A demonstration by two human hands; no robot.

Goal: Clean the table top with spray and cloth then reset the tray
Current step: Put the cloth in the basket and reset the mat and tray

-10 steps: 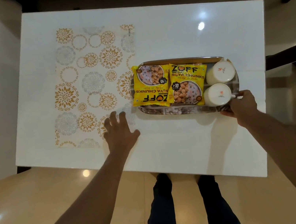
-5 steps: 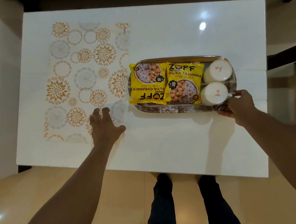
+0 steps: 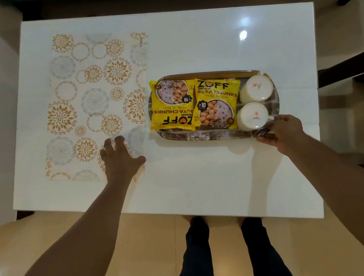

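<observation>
While the right hand (image 3: 286, 131) grips the tray (image 3: 213, 134) rim, the left hand (image 3: 120, 159) presses flat, fingers spread, on the patterned mat (image 3: 90, 99) beside it

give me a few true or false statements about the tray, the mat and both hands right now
1. The right hand grips the near right edge of the tray. True.
2. Two yellow snack packets lie side by side in the tray. True.
3. The two white cups stand on the patterned mat. False: both sit in the right end of the tray.
4. The left hand holds a spray bottle. False: it lies with its fingers spread on the near right corner of the patterned mat, holding nothing.
5. The mat lies to the right of the tray. False: it lies to the left of it, on the white table.
</observation>
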